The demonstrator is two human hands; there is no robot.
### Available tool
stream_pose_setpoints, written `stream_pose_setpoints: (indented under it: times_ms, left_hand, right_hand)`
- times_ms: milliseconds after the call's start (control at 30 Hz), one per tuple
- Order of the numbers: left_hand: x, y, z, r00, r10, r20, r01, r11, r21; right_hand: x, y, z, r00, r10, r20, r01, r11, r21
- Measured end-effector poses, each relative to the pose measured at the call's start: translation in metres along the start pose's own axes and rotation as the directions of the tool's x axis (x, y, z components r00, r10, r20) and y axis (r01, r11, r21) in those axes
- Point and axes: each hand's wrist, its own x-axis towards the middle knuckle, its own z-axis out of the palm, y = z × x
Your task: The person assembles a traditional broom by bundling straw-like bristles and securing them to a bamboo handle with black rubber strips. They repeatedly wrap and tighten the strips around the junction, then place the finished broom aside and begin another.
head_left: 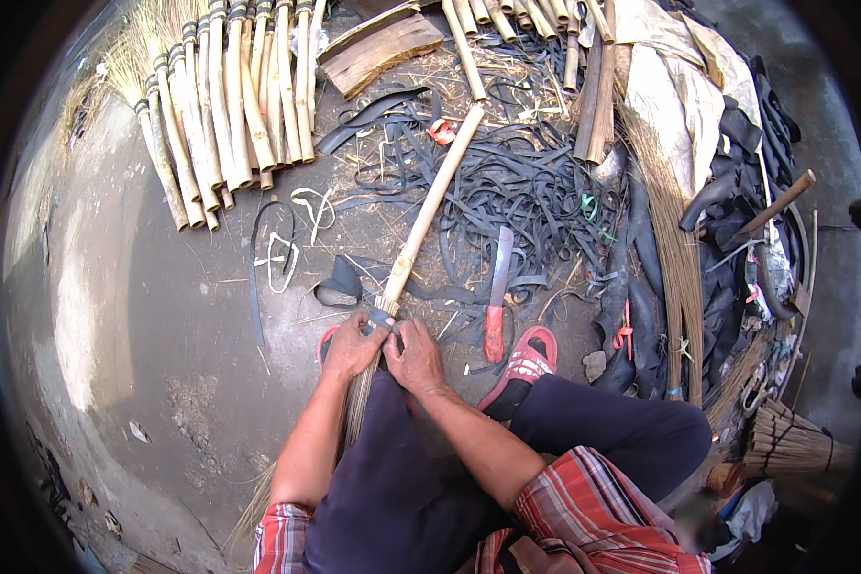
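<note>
**stickfan:** Bamboo, pale and long, that's the broom handle [429,209] running from centre frame toward the top. Left hand [351,346] and right hand [414,356] both have their grip clamped on the dark rubber strip binding [382,316] where the straw bundle [359,407] meets it.

**knotguy:** I'd keep that wrap tight, each turn overlapping. Red-handled knife [496,304] lies just right of it on the concrete floor [163,316]. Fingertips are hidden, and the straw's end is cut off behind the legs.
</note>
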Motion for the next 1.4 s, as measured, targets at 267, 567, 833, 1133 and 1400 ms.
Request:
stream_pose_setpoints:
  times_ms: [267,567,833,1133,1400]
  left_hand:
    - [-0.008,0.016,-0.004,0.999,-0.003,0.037,-0.002,0.99,0.144]
    - [-0.008,0.008,-0.004,0.993,0.111,0.043,-0.115,0.986,0.117]
    - [-0.006,0.035,-0.011,0.974,0.061,0.216,-0.129,0.941,0.314]
    - [-0.018,0.055,0.009,0.994,-0.081,0.067,0.027,0.816,0.577]
    - [-0.013,0.053,0.005,0.986,-0.157,0.048,0.097,0.797,0.597]
  right_hand:
    - [0.024,0.015,-0.021,0.984,-0.163,0.073,0.173,0.971,-0.163]
    - [0.017,0.055,-0.073,0.989,-0.056,0.136,0.11,0.896,-0.431]
    - [0.021,0.123,-0.1,0.87,0.486,-0.078,-0.471,0.775,-0.421]
    - [-0.005,0.093,-0.113,0.704,0.69,0.167,-0.708,0.701,0.086]
    - [0.018,0.069,-0.129,0.878,0.353,0.325,-0.261,0.92,-0.292]
